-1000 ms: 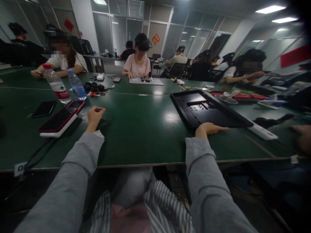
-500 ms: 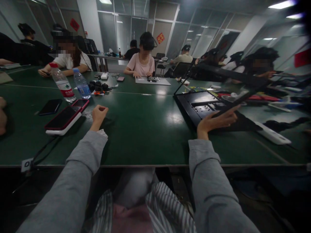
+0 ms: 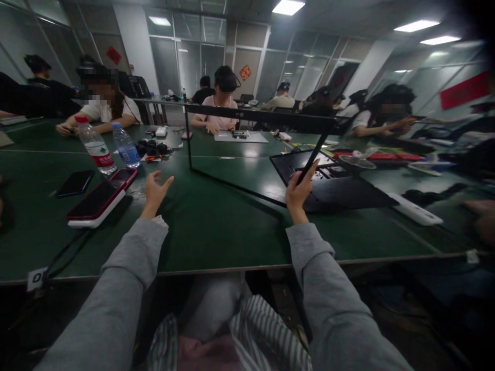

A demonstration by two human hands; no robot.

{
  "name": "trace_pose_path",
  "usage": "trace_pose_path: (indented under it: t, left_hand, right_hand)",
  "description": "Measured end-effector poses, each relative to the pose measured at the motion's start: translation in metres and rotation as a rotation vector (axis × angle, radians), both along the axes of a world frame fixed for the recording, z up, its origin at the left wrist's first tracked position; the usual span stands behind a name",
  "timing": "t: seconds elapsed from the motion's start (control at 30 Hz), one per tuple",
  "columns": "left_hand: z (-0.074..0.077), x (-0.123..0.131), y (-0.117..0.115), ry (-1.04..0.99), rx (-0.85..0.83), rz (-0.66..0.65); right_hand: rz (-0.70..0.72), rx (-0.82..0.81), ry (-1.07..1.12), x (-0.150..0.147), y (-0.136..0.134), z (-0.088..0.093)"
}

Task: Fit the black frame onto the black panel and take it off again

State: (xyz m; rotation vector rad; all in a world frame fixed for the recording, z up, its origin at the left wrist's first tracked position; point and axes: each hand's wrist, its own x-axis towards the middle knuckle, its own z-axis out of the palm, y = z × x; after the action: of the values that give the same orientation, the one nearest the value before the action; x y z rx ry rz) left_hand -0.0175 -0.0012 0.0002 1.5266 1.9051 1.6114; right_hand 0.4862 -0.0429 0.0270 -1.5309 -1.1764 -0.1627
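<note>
My right hand (image 3: 299, 195) grips a thin black rectangular frame (image 3: 263, 118) by its right side bar. The frame stands tilted above the table, its middle open so that the table shows through. Behind and right of that hand lies a flat black panel (image 3: 353, 196) with a recessed section of small parts. My left hand (image 3: 155, 189) is raised with its fingers apart and holds nothing. Left of it, a phone in a red case (image 3: 93, 195) rests on a white block (image 3: 98, 220).
Two plastic bottles, one red-capped (image 3: 98, 149) and one blue-capped (image 3: 127, 147), stand at the left beside a dark phone (image 3: 75, 183). A white power strip (image 3: 419, 210) lies at the right. Co-workers sit across the green table (image 3: 224, 237).
My right hand has swung the black frame leftward from over the panel to the middle of the table. My left hand's fingers have spread apart.
</note>
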Motion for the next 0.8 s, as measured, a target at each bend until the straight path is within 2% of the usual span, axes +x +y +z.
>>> trace_pose_path:
  t: [0.1, 0.2, 0.27, 0.37, 0.47, 0.63, 0.8]
  left_hand:
    - [0.0, 0.005, 0.0, -0.076, 0.032, -0.023]
    - [0.002, 0.009, -0.003, -0.251, -0.087, -0.177]
    - [0.006, 0.011, -0.008, -0.331, -0.153, -0.232]
    - [0.011, 0.013, -0.014, -0.35, -0.178, -0.185]
    - [0.013, 0.011, -0.016, -0.338, -0.199, -0.123]
    - [0.007, 0.002, -0.013, -0.219, -0.256, -0.058]
    - [0.002, -0.006, -0.013, 0.143, -0.317, 0.04]
  right_hand:
    - [0.093, -0.014, 0.03, 0.006, 0.011, -0.01]
    - [0.114, -0.067, 0.012, 0.012, 0.02, -0.017]
    - [0.09, -0.101, 0.022, 0.015, 0.025, -0.021]
    - [0.098, -0.201, 0.063, 0.02, 0.033, -0.031]
    - [0.215, -0.321, 0.121, 0.026, 0.042, -0.043]
    - [0.367, -0.329, 0.194, 0.029, 0.056, -0.059]
    - [0.371, -0.314, 0.178, 0.029, 0.062, -0.069]
